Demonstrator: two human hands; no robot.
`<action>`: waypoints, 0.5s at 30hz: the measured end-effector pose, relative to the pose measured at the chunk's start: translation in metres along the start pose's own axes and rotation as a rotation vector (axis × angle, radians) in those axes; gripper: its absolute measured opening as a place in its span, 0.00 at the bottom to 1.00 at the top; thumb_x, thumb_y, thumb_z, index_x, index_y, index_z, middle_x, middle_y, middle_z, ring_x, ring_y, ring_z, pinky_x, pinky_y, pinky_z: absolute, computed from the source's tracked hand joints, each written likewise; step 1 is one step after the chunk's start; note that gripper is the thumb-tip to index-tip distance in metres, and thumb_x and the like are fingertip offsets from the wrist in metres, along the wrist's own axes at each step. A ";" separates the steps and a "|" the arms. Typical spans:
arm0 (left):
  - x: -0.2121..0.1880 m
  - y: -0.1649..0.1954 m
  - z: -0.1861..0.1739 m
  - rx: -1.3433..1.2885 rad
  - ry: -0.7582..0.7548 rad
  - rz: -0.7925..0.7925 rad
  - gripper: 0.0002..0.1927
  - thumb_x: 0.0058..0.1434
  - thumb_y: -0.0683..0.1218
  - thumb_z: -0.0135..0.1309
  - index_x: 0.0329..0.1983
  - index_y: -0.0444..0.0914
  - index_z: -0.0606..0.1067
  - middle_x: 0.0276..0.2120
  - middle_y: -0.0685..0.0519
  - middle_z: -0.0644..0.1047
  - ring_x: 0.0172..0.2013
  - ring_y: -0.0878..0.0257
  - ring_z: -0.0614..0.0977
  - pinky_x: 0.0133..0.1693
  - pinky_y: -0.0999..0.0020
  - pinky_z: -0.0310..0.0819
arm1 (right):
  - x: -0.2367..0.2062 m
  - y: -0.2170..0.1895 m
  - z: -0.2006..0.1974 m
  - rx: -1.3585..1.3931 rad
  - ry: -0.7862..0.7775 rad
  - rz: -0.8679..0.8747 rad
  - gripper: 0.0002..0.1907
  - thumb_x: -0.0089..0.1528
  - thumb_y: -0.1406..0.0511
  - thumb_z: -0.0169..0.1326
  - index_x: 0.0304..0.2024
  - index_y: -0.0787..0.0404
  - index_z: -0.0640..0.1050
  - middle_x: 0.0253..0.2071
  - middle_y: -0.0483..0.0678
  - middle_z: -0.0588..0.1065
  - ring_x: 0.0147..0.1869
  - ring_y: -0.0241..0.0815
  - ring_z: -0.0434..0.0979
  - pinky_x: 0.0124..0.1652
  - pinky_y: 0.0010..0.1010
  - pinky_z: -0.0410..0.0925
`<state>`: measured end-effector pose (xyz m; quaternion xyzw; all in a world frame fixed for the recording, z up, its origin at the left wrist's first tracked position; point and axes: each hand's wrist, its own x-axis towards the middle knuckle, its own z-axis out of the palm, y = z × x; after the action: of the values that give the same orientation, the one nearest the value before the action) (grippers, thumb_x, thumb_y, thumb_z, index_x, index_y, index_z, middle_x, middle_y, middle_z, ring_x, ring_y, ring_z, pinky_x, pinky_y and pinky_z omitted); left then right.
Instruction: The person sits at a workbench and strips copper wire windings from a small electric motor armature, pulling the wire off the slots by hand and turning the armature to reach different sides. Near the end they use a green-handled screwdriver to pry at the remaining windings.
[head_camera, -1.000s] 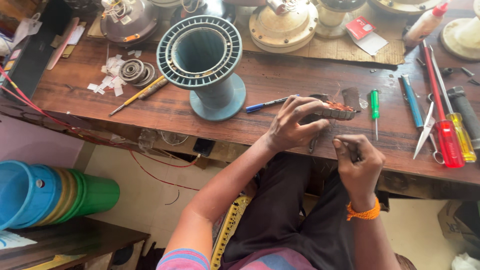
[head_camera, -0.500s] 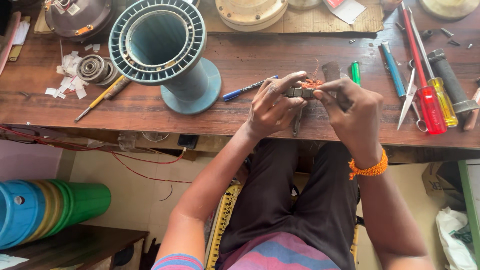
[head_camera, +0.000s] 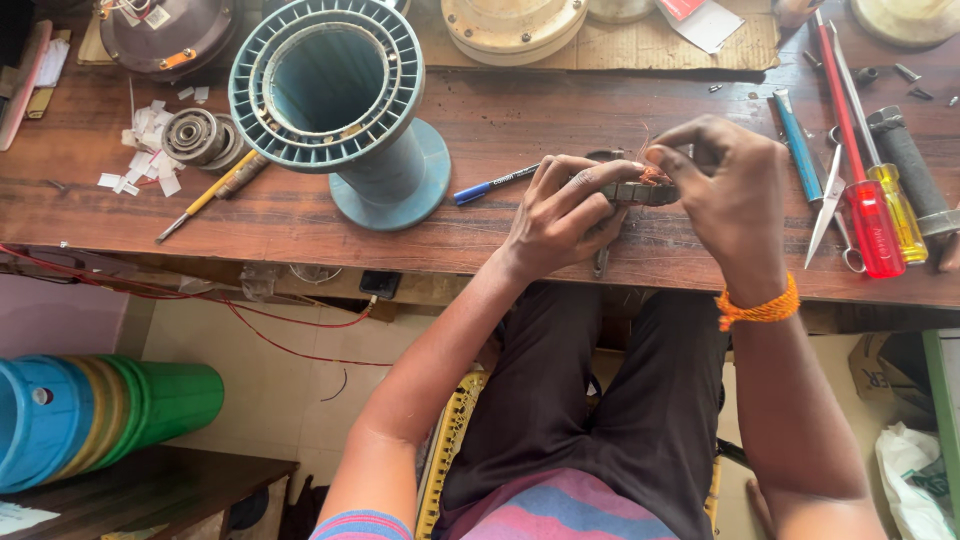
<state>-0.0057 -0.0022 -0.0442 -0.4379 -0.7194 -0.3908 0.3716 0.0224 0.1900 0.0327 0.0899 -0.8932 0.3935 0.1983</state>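
Both my hands pinch the small grey metal block with copper-coloured wire (head_camera: 640, 190) mid-frame: left hand (head_camera: 565, 215) steadies, right hand (head_camera: 725, 190) picks at strands. Looks half-done; big teal ribbed spool (head_camera: 335, 90) untouched on the brown wooden desk (head_camera: 480, 110).

I see both hands over the wooden tabletop (head_camera: 300, 210). L hand (head_camera: 565, 215) grips a small grey metal part w/ copper wire (head_camera: 640, 190); R hand (head_camera: 730, 190) pinches the wire at its top w/ thumb and forefinger. Blue pen (head_camera: 490, 186) lies just left of the L hand. Teal finned spool (head_camera: 335, 95) stands upright further left. Red-handled screwdriver (head_camera: 870, 225), yellow-handled screwdriver (head_camera: 895, 205) and scissors (head_camera: 835, 205) lie to the right.
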 end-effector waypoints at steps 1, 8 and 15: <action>0.000 0.000 0.000 -0.004 -0.007 0.004 0.15 0.56 0.40 0.69 0.32 0.38 0.71 0.58 0.53 0.75 0.50 0.54 0.78 0.52 0.58 0.73 | -0.003 0.003 -0.004 -0.005 0.000 0.016 0.04 0.67 0.70 0.64 0.44 0.64 0.84 0.35 0.47 0.81 0.33 0.29 0.78 0.31 0.22 0.67; -0.002 -0.006 0.007 -0.126 0.018 -0.050 0.20 0.61 0.42 0.68 0.37 0.40 0.63 0.56 0.56 0.79 0.50 0.55 0.78 0.53 0.59 0.70 | -0.045 0.015 -0.011 0.117 0.063 0.051 0.05 0.67 0.70 0.65 0.45 0.64 0.83 0.31 0.39 0.78 0.32 0.24 0.71 0.32 0.20 0.63; -0.006 -0.006 0.010 -0.105 -0.001 -0.080 0.21 0.60 0.41 0.67 0.38 0.41 0.62 0.56 0.56 0.79 0.49 0.54 0.79 0.53 0.58 0.70 | -0.074 0.013 0.017 0.113 0.152 -0.026 0.06 0.65 0.74 0.65 0.43 0.66 0.82 0.21 0.40 0.64 0.25 0.26 0.57 0.27 0.23 0.53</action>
<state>-0.0107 0.0026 -0.0554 -0.4278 -0.7151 -0.4423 0.3317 0.0807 0.1867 -0.0182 0.0823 -0.8507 0.4463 0.2651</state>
